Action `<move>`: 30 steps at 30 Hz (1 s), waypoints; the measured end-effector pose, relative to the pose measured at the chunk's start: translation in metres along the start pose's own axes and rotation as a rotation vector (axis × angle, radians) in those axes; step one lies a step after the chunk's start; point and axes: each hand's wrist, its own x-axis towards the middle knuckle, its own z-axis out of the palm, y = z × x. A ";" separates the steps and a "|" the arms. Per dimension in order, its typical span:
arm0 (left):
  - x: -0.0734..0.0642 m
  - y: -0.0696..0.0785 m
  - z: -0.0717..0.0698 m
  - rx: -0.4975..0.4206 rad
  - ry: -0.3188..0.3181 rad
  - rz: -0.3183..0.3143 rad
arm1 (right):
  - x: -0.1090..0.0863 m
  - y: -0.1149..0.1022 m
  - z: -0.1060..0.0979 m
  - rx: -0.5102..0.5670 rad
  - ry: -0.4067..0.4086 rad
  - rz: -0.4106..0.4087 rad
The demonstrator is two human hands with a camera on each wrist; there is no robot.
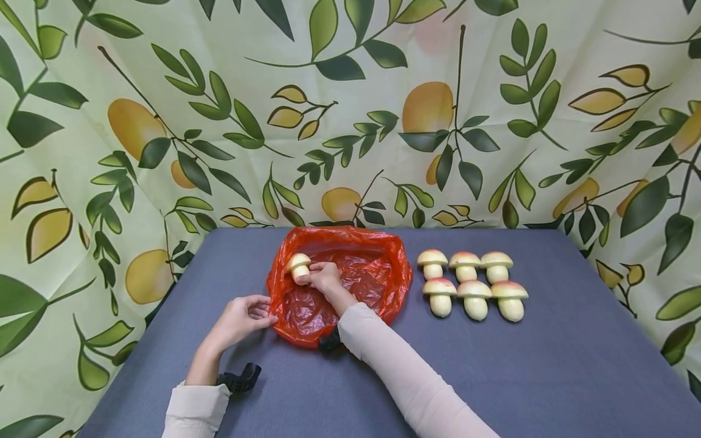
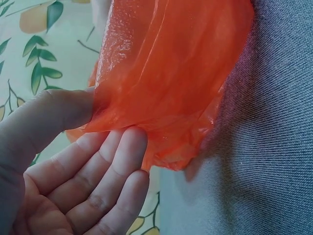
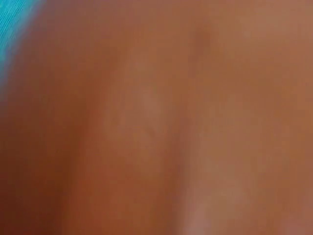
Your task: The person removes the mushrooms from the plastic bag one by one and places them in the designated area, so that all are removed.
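Observation:
A red plastic bag [image 1: 406, 267] sits with its mouth spread wide at the middle of the table. My left hand [image 1: 244, 319] pinches the bag's left edge between thumb and fingers; in the left wrist view the thin red film [image 2: 166, 73] runs between them. Over the bag's left inside, my right hand [image 1: 327, 281] holds a toy mushroom [image 1: 299, 263] by its pale stem, cap upward. The right wrist view is filled by a blurred orange-brown surface, so the grip is hidden there.
To the right of the bag, several more toy mushrooms [image 1: 474, 291] with reddish caps lie in two rows on the grey table [image 1: 547, 371]. A cloth [image 1: 350, 121] printed with leaves and fruit rises behind the table. Black wrist devices [image 1: 241, 378] hang below both wrists.

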 end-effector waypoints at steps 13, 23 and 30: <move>0.002 0.002 0.003 0.007 0.006 0.003 | -0.002 0.005 -0.003 -0.185 0.082 -0.072; 0.002 0.000 0.002 0.019 0.000 -0.022 | -0.010 0.002 -0.004 -0.148 0.094 -0.031; 0.001 -0.001 -0.001 0.017 0.005 -0.009 | -0.016 -0.001 -0.006 0.018 0.038 0.012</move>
